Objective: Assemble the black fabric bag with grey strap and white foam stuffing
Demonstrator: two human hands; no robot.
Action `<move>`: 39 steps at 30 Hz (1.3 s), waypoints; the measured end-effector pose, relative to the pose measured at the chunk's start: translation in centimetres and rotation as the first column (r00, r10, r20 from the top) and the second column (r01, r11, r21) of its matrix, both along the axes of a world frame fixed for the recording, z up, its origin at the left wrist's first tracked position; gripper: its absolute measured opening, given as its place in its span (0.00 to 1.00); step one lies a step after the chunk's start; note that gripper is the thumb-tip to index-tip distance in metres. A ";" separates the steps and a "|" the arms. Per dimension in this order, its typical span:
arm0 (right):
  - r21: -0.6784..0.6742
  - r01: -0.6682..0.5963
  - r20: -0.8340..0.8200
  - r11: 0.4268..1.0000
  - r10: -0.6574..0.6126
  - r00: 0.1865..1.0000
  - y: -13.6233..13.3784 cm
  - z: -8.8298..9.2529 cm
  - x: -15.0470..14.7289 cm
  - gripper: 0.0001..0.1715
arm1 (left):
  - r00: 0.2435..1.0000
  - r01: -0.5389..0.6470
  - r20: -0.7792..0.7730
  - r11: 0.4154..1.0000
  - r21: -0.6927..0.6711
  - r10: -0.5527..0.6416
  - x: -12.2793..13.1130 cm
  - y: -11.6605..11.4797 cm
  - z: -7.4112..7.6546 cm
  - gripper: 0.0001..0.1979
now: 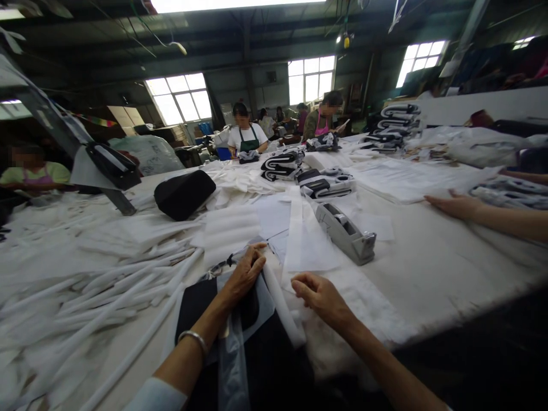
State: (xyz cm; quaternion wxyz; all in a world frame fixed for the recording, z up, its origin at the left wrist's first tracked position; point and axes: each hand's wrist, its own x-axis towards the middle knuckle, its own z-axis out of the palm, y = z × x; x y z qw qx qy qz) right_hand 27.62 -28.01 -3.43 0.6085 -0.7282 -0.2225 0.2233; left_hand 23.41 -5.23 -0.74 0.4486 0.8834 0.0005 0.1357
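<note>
My left hand [245,277], with a bangle at its wrist, presses on a black fabric piece [274,368] at the table's near edge. Its fingers are bent over the piece's upper end, beside the top of a white foam tube [278,299]. A clear plastic strip [233,365] and translucent sheeting lie over the black fabric. To the right, apart from the fabric, my right hand [320,298] is raised with thumb and fingers curled together; whatever is between them cannot be made out. Just beyond it stands a grey tape dispenser [346,234].
White foam strips [124,285] are heaped on the left. A black padded block [185,194] lies behind them, near a slanted metal post [115,200]. Folded black-and-white bundles [282,165] sit farther back. A co-worker's hand [454,205] rests by white sheets [402,177] at right.
</note>
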 end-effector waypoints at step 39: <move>-0.107 0.073 0.090 0.992 -0.063 0.994 0.6 -0.5 -5.0 0.27 | 0.999 0.022 -0.041 0.971 0.237 -0.012 0.1 -1.0 0.0 0.15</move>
